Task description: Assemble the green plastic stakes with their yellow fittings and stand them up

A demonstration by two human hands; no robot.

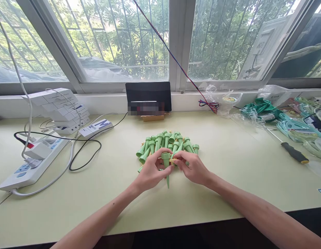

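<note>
My left hand (pixel 154 169) is closed around a green plant watering spike (pixel 166 159), which stands upright with its ridged cap on top and its point down above the table. At the spike's right side my right hand (pixel 190 166) pinches a small yellow valve (pixel 172 160) between thumb and fingers. The valve appears to touch the spike; how far it sits in is hidden by the fingers. Just behind both hands lies a heap of similar green watering spikes (pixel 160 140), some showing bits of yellow.
A power strip (pixel 33 173) with cables and stacked white boxes (pixel 60 107) occupy the left. A dark tablet (pixel 148 93) leans near the window. On the right lie a screwdriver (pixel 295 153), green plastic bags (pixel 262 109) and coiled tubing (pixel 292 128). The table's front edge is close below my forearms.
</note>
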